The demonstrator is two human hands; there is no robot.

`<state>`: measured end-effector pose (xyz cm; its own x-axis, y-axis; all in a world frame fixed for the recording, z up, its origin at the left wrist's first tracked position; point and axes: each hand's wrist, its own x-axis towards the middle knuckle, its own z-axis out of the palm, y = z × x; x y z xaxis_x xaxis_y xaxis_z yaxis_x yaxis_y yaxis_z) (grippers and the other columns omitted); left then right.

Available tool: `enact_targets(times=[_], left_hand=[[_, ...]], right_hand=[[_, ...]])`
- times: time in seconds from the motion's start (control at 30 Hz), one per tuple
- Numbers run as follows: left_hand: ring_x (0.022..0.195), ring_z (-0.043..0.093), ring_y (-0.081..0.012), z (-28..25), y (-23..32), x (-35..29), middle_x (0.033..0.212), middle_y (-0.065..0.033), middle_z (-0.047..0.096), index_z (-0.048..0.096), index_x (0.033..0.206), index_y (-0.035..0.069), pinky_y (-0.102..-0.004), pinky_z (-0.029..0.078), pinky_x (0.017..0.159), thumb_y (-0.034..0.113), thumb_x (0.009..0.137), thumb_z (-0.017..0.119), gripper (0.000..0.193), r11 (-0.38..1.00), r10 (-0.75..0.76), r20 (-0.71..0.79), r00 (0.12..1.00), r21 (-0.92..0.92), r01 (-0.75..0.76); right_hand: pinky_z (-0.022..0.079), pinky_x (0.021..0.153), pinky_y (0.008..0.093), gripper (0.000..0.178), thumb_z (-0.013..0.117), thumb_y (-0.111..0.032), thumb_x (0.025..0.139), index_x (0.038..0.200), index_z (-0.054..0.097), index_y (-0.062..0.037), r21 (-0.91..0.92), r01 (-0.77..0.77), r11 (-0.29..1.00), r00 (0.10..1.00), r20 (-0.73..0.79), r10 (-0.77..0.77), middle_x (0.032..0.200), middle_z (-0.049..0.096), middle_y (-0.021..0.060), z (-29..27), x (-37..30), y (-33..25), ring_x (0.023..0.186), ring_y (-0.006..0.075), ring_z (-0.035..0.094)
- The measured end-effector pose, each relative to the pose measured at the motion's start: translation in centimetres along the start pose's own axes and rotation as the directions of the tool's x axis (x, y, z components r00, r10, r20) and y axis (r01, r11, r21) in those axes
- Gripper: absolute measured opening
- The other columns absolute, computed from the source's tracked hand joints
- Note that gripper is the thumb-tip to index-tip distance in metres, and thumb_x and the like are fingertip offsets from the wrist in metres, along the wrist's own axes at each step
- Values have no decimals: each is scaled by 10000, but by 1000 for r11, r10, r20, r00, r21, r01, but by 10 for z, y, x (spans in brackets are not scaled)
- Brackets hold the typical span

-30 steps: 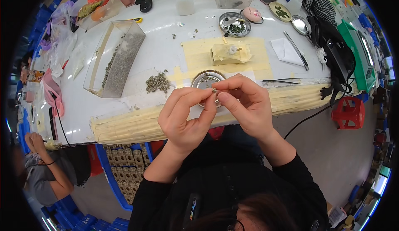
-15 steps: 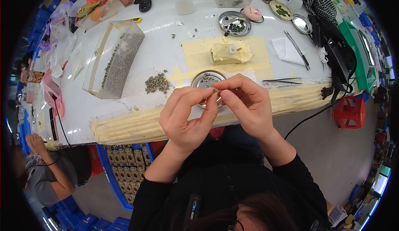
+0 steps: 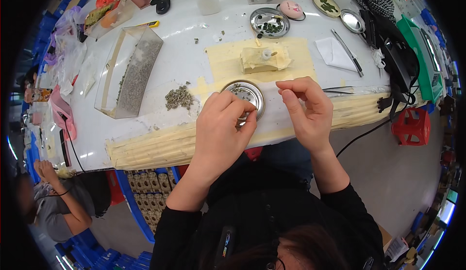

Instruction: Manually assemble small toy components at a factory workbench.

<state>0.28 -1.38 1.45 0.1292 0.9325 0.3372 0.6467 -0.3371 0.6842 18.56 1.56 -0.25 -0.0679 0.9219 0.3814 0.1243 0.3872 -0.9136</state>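
My left hand is over the near left part of a round metal dish, thumb and forefinger pinched together. Anything between those fingertips is too small to make out. Small greyish pieces lie in the dish, partly hidden by that hand. To the right of the dish, my right hand is raised with its thumb and forefinger apart and nothing visible between them. A loose pile of small grey-green pieces lies on the table left of the dish.
A clear box of grey granules stands at the left. Behind the dish is a taped block with a small white nozzle. Farther back sits a metal plate of dark green pieces. Tweezers lie at the right, near the padded table edge.
My hands were together at the fingertips over the dish. They have separated: the left turned down toward the dish, and the right moved away to the right, its fingers parting.
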Motion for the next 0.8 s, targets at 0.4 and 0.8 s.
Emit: enact_targets(times=[0.4,0.8], left_hand=[[714,552,-197,-11,-7,-1,755,-70,586,704,874,13,-316,415,636,-11,770,713,106,997,-18,-147,989,77,29],[709,536,-153,-65,-53,5,791,-53,617,706,906,11,-284,388,634,47,836,693,80,939,-99,-312,945,284,193]], right_hand=[[498,693,250,101,653,-37,896,980,691,6,43,-9,999,1000,1,9,857,651,78,-3,-1,8,746,136,615],[497,686,247,96,644,-16,892,971,694,7,26,11,1000,1000,-2,-11,858,658,79,-2,-2,8,741,131,611]])
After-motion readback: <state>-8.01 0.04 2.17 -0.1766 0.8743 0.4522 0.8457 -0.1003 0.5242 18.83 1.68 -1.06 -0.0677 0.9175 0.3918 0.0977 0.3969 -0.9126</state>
